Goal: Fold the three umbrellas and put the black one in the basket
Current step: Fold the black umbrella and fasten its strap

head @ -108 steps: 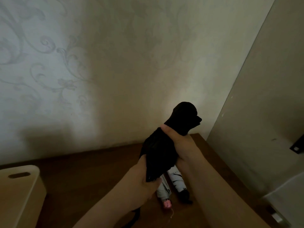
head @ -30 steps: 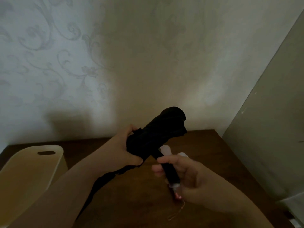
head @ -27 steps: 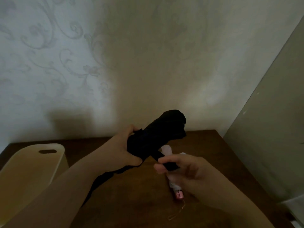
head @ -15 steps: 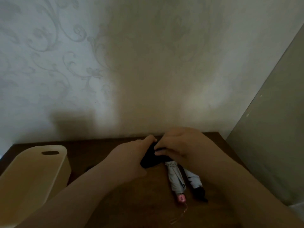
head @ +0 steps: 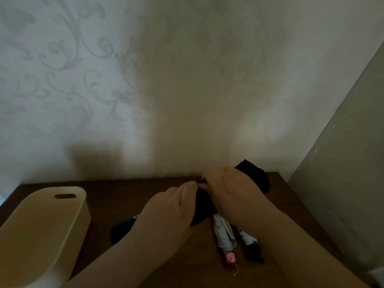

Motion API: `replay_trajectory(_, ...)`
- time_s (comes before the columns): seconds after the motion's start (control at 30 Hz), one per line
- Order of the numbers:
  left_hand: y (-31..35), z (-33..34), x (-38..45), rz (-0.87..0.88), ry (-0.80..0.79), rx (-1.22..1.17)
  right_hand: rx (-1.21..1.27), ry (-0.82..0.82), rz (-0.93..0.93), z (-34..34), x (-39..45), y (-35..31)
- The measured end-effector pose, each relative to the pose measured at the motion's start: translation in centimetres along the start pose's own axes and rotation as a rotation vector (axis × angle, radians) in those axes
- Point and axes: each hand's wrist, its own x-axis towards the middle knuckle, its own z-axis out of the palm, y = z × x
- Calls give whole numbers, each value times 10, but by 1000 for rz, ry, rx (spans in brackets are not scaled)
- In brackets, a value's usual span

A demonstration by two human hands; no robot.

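Observation:
The folded black umbrella [head: 256, 177] lies low over the brown table [head: 128, 196], slanting from far right to near left. My left hand [head: 170, 206] and my right hand [head: 232, 188] both grip its middle, fingertips meeting on top. Its dark handle end [head: 120, 229] shows below my left wrist. A folded pale grey umbrella [head: 223, 233] with a pink handle [head: 230, 256] lies on the table under my right forearm. Beside it lies a white patterned umbrella [head: 247, 239] with a black handle. The cream basket [head: 70, 204] stands at the left.
A patterned wall rises right behind the table. A grey panel [head: 342, 163] closes off the right side at the table's edge. A thin cord [head: 235, 271] trails from the pink handle.
The black umbrella came down from mid-air to just above the table. My right hand left the handle and now grips the canopy beside my left hand.

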Motion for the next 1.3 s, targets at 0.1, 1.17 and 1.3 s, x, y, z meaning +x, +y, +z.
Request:
replay_trajectory(0.1,7,-4,-3,-218,-273,-345,24,89,-57,4,-8,-1)
replay_trajectory(1.17,-24,-21,-3,121,127,143,33,266,-88,-24,-27,-1)
replay_trajectory(1.3,-22,-15,-7,136,153,241,111,132,-44,-24,-23,-6)
